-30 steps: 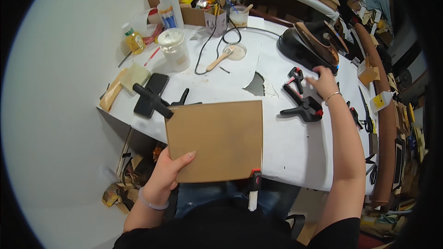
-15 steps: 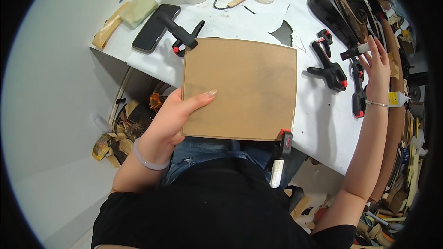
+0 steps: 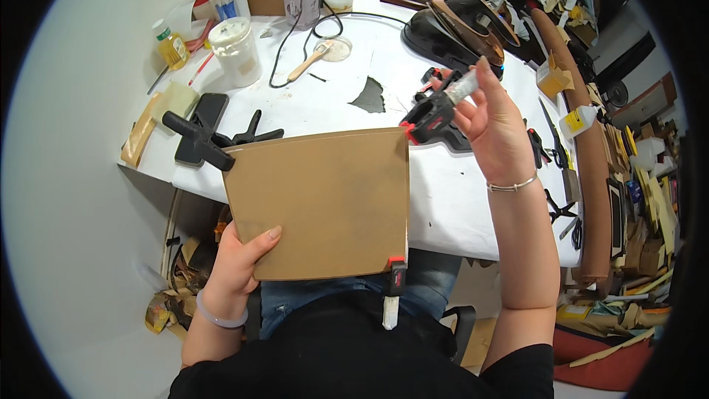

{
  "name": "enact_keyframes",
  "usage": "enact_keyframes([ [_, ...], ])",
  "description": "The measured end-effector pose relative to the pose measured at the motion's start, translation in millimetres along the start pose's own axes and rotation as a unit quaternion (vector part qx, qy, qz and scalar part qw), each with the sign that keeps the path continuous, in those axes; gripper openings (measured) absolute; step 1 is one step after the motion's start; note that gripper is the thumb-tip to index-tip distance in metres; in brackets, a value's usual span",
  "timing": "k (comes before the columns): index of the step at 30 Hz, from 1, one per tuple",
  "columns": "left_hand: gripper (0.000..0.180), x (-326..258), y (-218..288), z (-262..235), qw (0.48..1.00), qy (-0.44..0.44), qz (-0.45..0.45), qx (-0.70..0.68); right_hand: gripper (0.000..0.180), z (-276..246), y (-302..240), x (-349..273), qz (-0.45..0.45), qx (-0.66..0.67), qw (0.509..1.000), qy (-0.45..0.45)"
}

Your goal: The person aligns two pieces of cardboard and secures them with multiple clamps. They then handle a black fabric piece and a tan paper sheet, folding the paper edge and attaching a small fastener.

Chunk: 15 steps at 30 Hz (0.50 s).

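Note:
A flat brown panel (image 3: 321,203), near-square with a slightly curved top edge, is tilted over my lap at the table's front edge. My left hand (image 3: 238,258) grips it at the lower left, thumb on the face and fingers hidden behind. My right hand (image 3: 491,129) is closed round the pale-wrapped handle of a black spring clamp (image 3: 432,118); its red-tipped jaw is at the panel's upper right corner. Whether that jaw bites the edge I cannot tell. A second spring clamp (image 3: 397,279) sits on the lower right corner, and a black clamp (image 3: 201,142) on the upper left corner.
On the white table (image 3: 436,210) lie a phone (image 3: 209,114), another black clamp (image 3: 257,133), a brush (image 3: 310,60) and a dark scrap (image 3: 368,96). A white tub (image 3: 235,52) stands far left. Cables run toward a black device (image 3: 436,41). More clamps and a bottle (image 3: 577,121) are at right.
My right hand has come from the table's right side to the panel's upper right corner with the spring clamp. The view has shifted, showing more of the table's far side.

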<state>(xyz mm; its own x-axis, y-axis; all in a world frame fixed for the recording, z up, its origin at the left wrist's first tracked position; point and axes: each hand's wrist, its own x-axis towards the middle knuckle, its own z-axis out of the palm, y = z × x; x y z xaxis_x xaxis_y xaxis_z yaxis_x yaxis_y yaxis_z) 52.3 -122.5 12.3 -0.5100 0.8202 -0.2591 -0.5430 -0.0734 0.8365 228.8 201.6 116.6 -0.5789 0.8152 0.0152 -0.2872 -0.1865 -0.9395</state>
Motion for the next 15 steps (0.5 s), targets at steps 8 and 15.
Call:
enact_keyframes([
  [8,0.046,-6,0,-4,1.0,-0.01,0.012,-0.022,0.061,25,-2,-7,-0.002,-0.028,1.0,-0.012],
  [15,0.048,-9,3,-4,1.0,-0.004,0.024,0.003,0.059,29,3,-8,0.01,-0.062,0.998,-0.026],
])
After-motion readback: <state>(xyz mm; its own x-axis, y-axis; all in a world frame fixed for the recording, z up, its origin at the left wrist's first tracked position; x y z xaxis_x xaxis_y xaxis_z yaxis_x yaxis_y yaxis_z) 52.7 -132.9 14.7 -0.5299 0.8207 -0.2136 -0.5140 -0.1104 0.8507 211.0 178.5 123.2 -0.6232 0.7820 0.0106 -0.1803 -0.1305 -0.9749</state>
